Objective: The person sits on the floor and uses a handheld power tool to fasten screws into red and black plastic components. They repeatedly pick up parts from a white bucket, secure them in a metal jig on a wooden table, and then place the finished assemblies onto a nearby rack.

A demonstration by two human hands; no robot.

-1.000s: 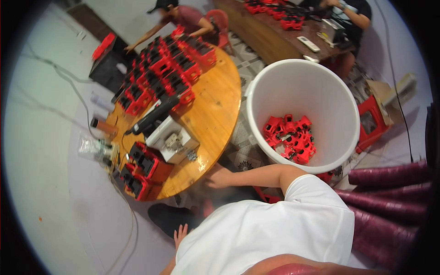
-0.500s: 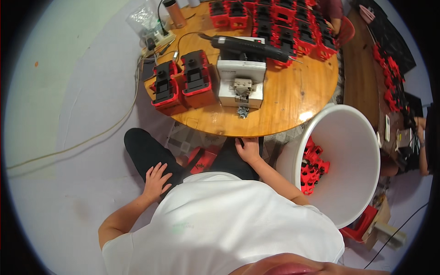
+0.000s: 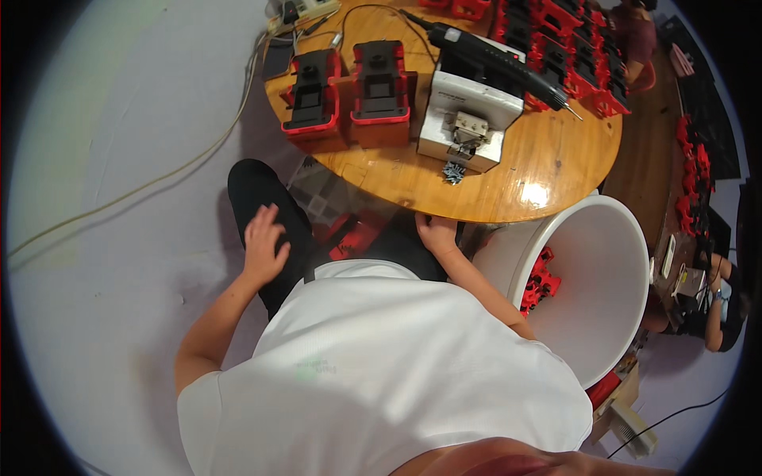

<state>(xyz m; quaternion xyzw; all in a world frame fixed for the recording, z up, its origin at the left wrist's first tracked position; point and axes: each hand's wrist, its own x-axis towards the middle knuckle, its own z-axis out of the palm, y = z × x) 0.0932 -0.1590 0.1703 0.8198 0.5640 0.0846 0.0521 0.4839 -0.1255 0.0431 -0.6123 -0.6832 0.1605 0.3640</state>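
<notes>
My left hand [image 3: 264, 244] hovers at my left thigh with its fingers spread and holds nothing. My right hand [image 3: 438, 232] rests on my right thigh against the table's front edge; its fingertips are hidden, so its grip cannot be made out. Nearest on the round wooden table [image 3: 381, 178] stands a white box-like stand [image 3: 476, 103] with a small metal fixture [image 3: 470, 129]. A black electric screwdriver [image 3: 500, 63] lies across its top. In front sits a little heap of screws [image 3: 454, 172]. Two red-and-black plastic housings [image 3: 312, 91] stand to the left.
Many more red-and-black housings [image 3: 567, 55] crowd the table's far right. A large white bin [image 3: 591, 309] with red parts [image 3: 540, 284] stands at my right. A cable [image 3: 159, 178] runs along the left to a power strip [image 3: 313, 9]. Other people sit at the far right.
My left hand has lifted slightly off my thigh. My right hand stays by the table edge. The whole view has shifted and turned a little, bringing the table's near part higher.
</notes>
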